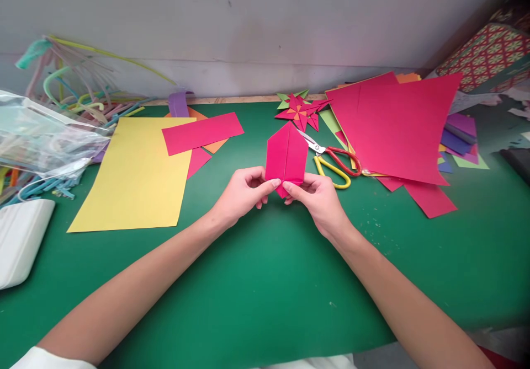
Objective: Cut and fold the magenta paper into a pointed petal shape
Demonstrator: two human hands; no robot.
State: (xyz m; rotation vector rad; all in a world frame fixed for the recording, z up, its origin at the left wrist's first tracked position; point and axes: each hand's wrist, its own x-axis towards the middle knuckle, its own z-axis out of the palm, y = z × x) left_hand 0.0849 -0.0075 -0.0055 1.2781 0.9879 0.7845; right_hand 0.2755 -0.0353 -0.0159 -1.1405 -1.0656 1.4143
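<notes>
A folded pink paper piece [286, 155] with a pointed top and a centre crease is held upright just above the green table [265, 281]. My left hand [242, 192] pinches its lower left corner. My right hand [317, 195] pinches its lower right corner. Both thumbs meet near the bottom point of the paper.
A yellow sheet [136, 176] and a pink strip [202, 132] lie at the left. Scissors with red and yellow handles [335, 165] lie to the right of the paper. A stack of coloured sheets [397, 126] and a folded paper star [300, 110] lie behind. Pipe cleaners and a plastic bag [45, 137] are far left.
</notes>
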